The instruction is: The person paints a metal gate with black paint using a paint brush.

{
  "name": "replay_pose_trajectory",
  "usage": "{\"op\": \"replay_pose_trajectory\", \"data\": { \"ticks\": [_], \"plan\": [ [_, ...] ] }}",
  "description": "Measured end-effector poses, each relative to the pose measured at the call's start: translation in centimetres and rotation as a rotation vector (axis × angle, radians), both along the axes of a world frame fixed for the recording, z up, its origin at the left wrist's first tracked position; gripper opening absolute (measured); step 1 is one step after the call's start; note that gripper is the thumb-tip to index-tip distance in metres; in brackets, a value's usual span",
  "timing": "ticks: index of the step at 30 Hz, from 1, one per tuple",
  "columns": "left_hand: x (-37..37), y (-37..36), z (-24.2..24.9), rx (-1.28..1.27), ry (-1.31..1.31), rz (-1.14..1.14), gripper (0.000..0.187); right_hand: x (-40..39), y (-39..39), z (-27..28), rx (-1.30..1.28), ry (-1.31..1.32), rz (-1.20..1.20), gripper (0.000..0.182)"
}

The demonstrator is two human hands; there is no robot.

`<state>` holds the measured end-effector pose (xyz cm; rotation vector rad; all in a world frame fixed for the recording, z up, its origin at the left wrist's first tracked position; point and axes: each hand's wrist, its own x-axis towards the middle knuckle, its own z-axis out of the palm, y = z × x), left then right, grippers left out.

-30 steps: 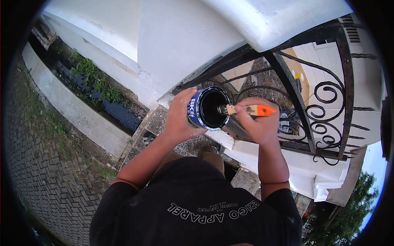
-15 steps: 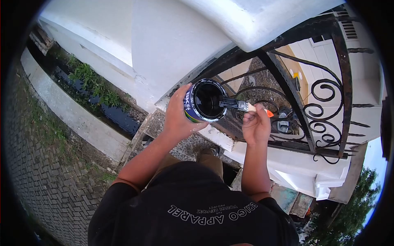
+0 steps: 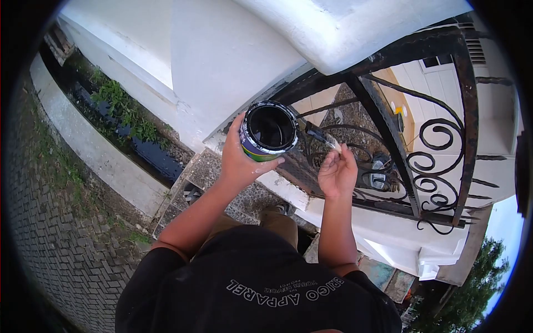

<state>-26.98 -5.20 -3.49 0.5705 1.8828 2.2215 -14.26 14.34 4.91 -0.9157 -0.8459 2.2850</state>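
Observation:
My left hand (image 3: 240,157) is wrapped round a paint can (image 3: 254,150) with dark paint inside and paint smeared on its rim. Just right of the can, my right hand (image 3: 338,171) pinches the pale handle of a paintbrush (image 3: 323,135). The bristles are black with paint and point up and left, apart from the can's rim. Behind the brush stands a black iron gate (image 3: 383,114) with curled bars.
White walls (image 3: 222,61) rise at the top. A water-filled ditch (image 3: 144,152) with green plants (image 3: 125,105) runs along the left, beside brick paving (image 3: 72,238). Pointed gate spikes stick out at the right.
The brush has come out of the can's mouth and hangs to its right, with its tip tilted up. The can has shifted slightly left, and the view has moved a little.

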Motion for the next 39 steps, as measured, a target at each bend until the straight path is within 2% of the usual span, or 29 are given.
{"op": "replay_pose_trajectory", "data": {
  "ticks": [3, 6, 7, 9, 10, 11, 14, 15, 16, 18, 19, 21, 26, 27, 29, 31, 33, 36, 39],
  "plan": [
    [0.2, 0.1, -1.1, 0.002, -0.008, -0.003, 0.114, -1.7, 0.3, 1.1, 0.072, 0.034, -0.039, 0.014],
    [0.7, -0.2, -1.9, 0.017, -0.028, -0.016, 0.114, -4.3, 0.7, 1.6, 0.705, -0.007, -0.109, 0.013],
    [0.9, -0.4, -2.1, 0.038, -0.047, -0.019, 0.113, -5.0, 1.5, 1.3, 0.707, -0.009, -0.108, 0.013],
    [1.1, -1.0, -2.1, 0.004, -0.06, -0.024, 0.113, -6.1, 3.0, 0.7, 1.57, -0.268, -0.003, 0.01],
    [1.2, -1.5, -2.1, -0.031, -0.073, -0.031, 0.112, -7.2, 2.2, 2.7, 1.852, -0.319, 0.041, 0.009],
    [1.4, -1.8, -2.2, -0.029, -0.078, -0.03, 0.112, -7.5, 1.8, 4.0, 1.854, -0.322, 0.046, 0.009],
    [1.4, -2.5, -2.5, -0.006, -0.092, -0.03, 0.112, -7.8, 1.1, 7.9, 2.268, -0.249, 0.08, 0.015],
    [1.3, -2.8, -2.8, -0.02, -0.075, -0.037, 0.112, -7.4, 0.4, 9.1, 2.271, -0.243, 0.088, 0.015],
    [1.4, -3.0, -3.0, -0.034, -0.058, -0.044, 0.112, -6.9, -0.3, 10.0, 2.399, -0.23, 0.079, 0.016],
    [1.6, -3.2, -3.4, -0.009, -0.075, -0.038, 0.112, -6.8, -0.6, 9.4, 2.631, -0.221, 0.085, 0.018],
    [1.6, -3.4, -3.6, 0.017, -0.087, -0.038, 0.112, -6.9, -0.5, 8.1, 2.632, -0.217, 0.086, 0.018],
    [1.7, -3.8, -4.2, 0.015, -0.089, -0.024, 0.111, -7.3, -0.2, 4.6, 2.786, -0.298, 0.357, 0.019],
    [1.5, -5.0, -4.7, -0.009, -0.125, 0.022, 0.11, -7.3, 0.5, -2.8, 2.661, -0.262, 0.562, 0.027],
    [1.4, -5.2, -4.7, -0.01, -0.128, 0.021, 0.11, -7.4, 0.4, -2.4, 2.66, -0.263, 0.565, 0.027],
    [1.0, -5.7, -4.4, -0.022, -0.125, 0.043, 0.11, -7.6, 0.4, -0.7, 2.451, -0.292, 0.53, 0.02],
    [0.8, -5.9, -4.8, -0.066, -0.091, 0.065, 0.11, -7.7, 0.4, 2.7, 2.379, -0.282, 0.331, 0.019],
    [0.5, -6.0, -4.7, -0.044, -0.089, 0.061, 0.11, -7.3, -0.6, 7.1, 2.395, -0.444, 0.144, 0.019],
    [0.4, -5.9, -4.3, -0.057, -0.077, 0.042, 0.111, -7.2, -1.4, 8.5, 2.535, -0.302, 0.131, 0.019],
    [0.9, -5.6, -5.1, -0.086, -0.069, 0.045, 0.111, -7.2, -0.9, 3.2, 2.677, -0.379, 0.404, 0.025]
  ]
}}
